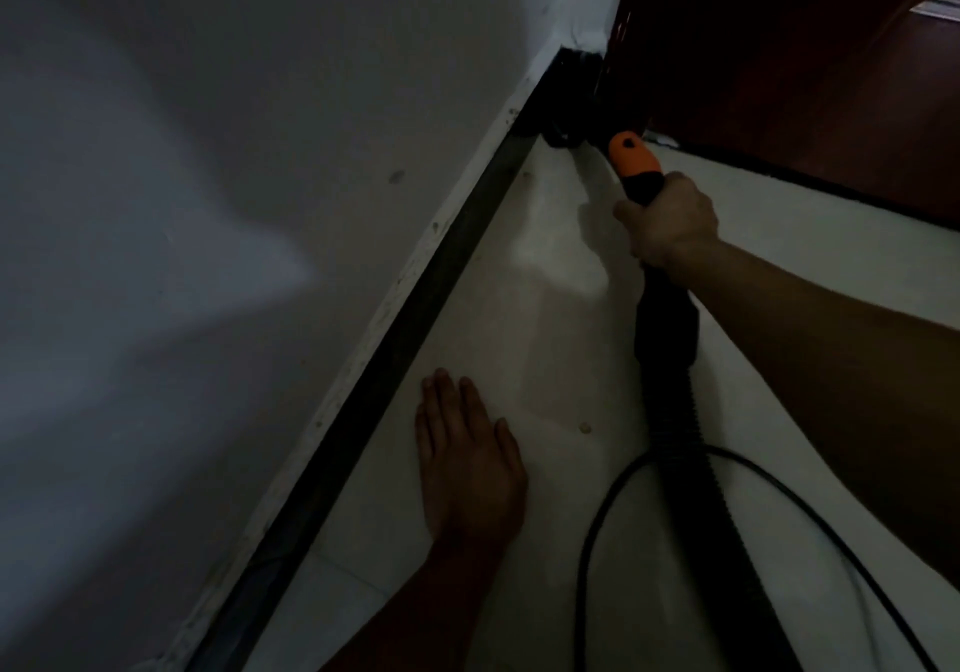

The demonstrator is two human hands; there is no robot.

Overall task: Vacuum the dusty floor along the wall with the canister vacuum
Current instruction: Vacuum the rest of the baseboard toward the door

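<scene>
Fingers (626, 215) of right hand (667, 224) are gripping the vacuum handle (635, 159) | nozzle (563, 118) is lying ahead-left, in the wall (260, 152) corner | left hand (467, 469) is resting flat on the floor (519, 287), further back.

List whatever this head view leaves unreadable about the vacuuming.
Nozzle: head view, lost in the dark corner, shape unclear.
Canister: out of frame; hose leaves by the bottom edge.
Cord: both ends run out of frame.
Dust on the floor: light too dim to tell.
Right hand: fingers hidden behind the handle.
</scene>
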